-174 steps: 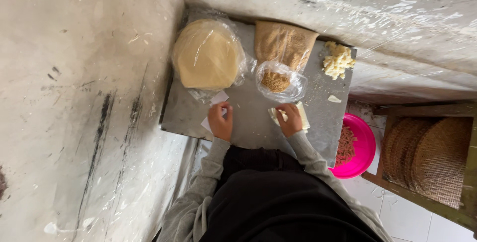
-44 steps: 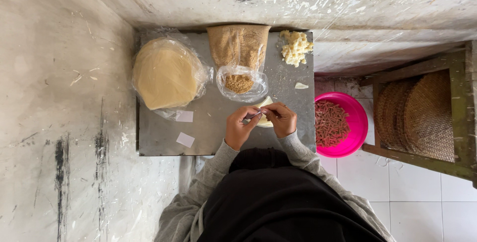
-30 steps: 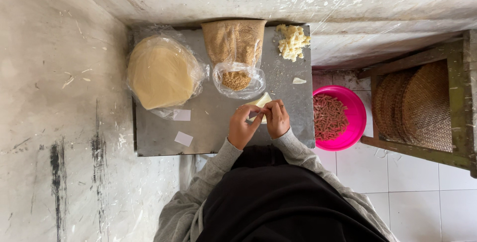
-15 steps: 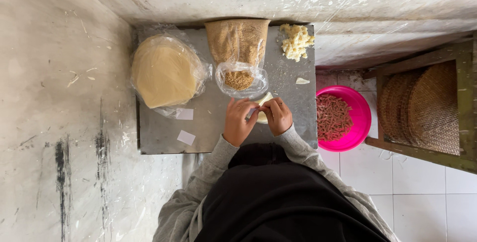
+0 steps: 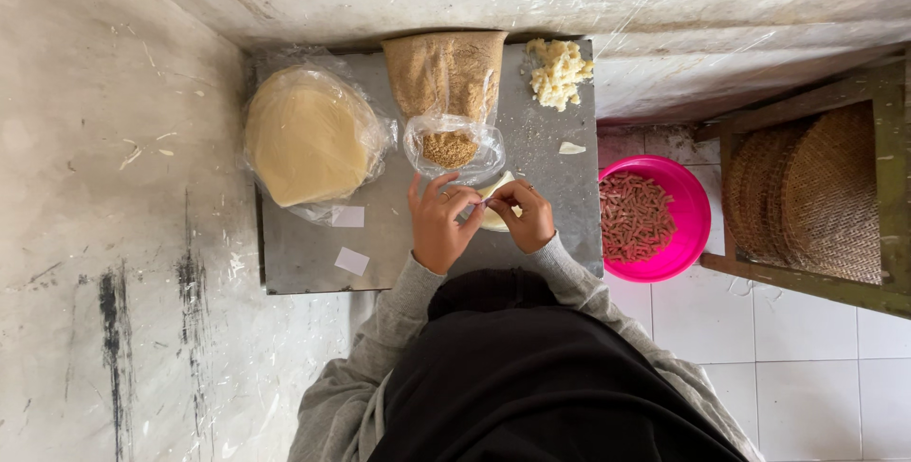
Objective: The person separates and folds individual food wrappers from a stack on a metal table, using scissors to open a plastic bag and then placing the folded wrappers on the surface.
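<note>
Dough piece [image 5: 493, 204] — pale, thin, folded — pinched between left hand [image 5: 439, 227] and right hand [image 5: 525, 216].

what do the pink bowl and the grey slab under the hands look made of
Pink bowl: likely plastic; bright, uniform colour, smooth glossy rim. Grey slab: looks like stone or concrete, possibly metal; flat, matte, mottled grey with sharp straight edges. The look leaves that open.
</note>
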